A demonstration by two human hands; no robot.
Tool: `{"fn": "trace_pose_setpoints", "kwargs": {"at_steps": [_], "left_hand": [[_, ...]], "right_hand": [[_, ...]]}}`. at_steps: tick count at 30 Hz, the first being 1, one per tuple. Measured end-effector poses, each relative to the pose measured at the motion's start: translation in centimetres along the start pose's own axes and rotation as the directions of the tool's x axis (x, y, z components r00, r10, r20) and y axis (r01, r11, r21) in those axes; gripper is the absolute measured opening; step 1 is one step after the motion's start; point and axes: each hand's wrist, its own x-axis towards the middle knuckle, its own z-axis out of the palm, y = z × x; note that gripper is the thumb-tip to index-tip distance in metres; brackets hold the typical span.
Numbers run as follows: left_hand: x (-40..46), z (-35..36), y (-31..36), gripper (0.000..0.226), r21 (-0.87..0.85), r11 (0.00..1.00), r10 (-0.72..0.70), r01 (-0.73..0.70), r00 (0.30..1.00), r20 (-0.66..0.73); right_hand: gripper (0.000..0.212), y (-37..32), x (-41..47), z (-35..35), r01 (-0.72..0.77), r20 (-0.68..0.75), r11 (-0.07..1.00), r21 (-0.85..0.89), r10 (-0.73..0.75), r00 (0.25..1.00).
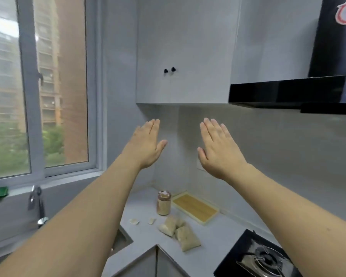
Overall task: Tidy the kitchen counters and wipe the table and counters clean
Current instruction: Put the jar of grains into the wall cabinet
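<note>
Left hand (147, 144) and right hand (218, 150) raised in air, fingers straight, holding nothing, grey counter (140, 234) below with glass jar (164, 202), tray (195, 208), filled bags (180, 231), gas stove (262, 256) at right

The left forearm (74, 222) covers most of the sink (121, 237) at the bench's left edge, so its basin cannot be read. The gas hob (256, 256) is cut off by the lower picture edge, and the right forearm (300, 216) hides its right side. The range hood (300, 90) runs out of the right edge. The jar (164, 202) contents and the two small scraps (134, 221) near the bench's front are too blurred to identify.
</note>
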Motion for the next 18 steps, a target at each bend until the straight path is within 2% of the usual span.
{"fn": "trace_pose_setpoints", "kwargs": {"at_steps": [3,7,12,18], "left_hand": [[1.9,1.2,-5.1,0.068,-0.035,0.998,-0.055,0.056,0.998,0.024],[6.2,2.5,-9.3,0.067,-0.072,0.996,-0.054,0.057,0.998,0.042],[12.9,4.9,-11.7,0.066,-0.086,0.996,-0.005,0.005,1.000,-0.004],[22.2,7.5,-14.0,0.064,-0.053,0.998,0.031,-0.034,0.999,-0.044]], "right_hand": [[0.066,-2.8,4.9,2.2,0.012,-0.001,1.000,0.020,-0.012,1.000],[0.066,-4.2,10.5,5.0,0.016,-0.010,1.000,0.017,-0.016,1.000],[0.065,-3.1,16.8,8.5,0.003,0.007,1.000,0.005,-0.003,1.000],[0.065,0.6,25.0,12.9,-0.024,-0.051,0.999,0.042,0.026,0.998]]}}
